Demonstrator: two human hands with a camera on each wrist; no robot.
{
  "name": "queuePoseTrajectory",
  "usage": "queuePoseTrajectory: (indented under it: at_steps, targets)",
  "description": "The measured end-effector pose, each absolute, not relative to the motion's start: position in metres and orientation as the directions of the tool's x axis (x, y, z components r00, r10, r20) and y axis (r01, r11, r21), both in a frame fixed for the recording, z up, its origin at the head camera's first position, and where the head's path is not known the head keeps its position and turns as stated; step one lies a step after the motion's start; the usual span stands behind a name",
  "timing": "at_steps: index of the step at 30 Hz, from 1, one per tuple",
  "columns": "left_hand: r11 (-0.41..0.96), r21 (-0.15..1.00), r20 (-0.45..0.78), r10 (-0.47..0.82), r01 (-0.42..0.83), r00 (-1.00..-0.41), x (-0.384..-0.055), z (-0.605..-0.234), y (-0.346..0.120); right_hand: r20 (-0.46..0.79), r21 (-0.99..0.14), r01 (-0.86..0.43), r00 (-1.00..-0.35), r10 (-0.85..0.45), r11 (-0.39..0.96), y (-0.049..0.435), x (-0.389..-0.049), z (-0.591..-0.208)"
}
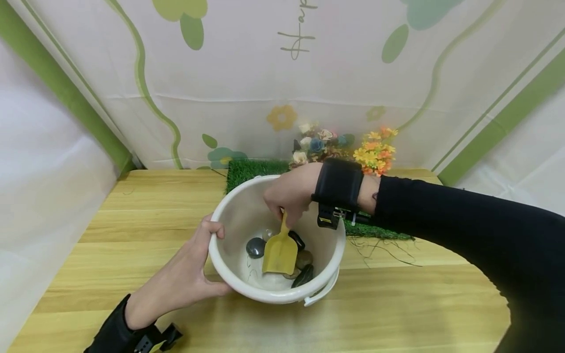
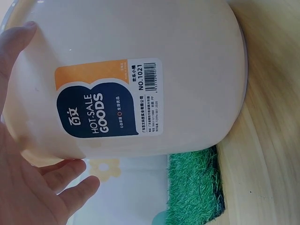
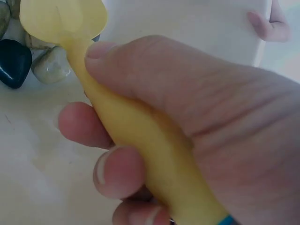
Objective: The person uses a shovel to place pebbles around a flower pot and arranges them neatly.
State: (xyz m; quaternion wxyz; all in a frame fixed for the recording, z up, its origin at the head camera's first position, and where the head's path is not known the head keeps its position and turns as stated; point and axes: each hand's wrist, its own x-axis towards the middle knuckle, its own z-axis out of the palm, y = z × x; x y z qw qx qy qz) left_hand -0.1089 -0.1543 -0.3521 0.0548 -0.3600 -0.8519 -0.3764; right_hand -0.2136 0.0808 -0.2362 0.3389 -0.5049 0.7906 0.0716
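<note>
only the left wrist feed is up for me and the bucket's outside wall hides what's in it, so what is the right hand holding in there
Observer: The right hand grips a yellow scoop by its handle.
Operator: ok and is anything else inside the bucket
Observer: Yes, several smooth stones lie at the bottom.
Operator: anything standing past the far side, toward the backdrop
Observer: Yes, a bunch of orange and yellow flowers shows there, to the right in the head view.
</note>
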Motion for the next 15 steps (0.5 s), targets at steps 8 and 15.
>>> queuePoseTrajectory:
  at_steps: [8,15]
  targets:
    - [0.463,0.598,0.359,0.575,0.654,-0.735,-0.109,-0.353,-0.155,-0.621,-0.287,-0.84,-0.203,-0.757,0.46,0.079,-0.22,-0.254]
    - [0.454,0.604,0.365,0.574,0.655,-0.733,-0.11,-0.353,-0.155,-0.616,-0.288,-0.853,-0.184,-0.766,0.436,0.077,-0.224,-0.26]
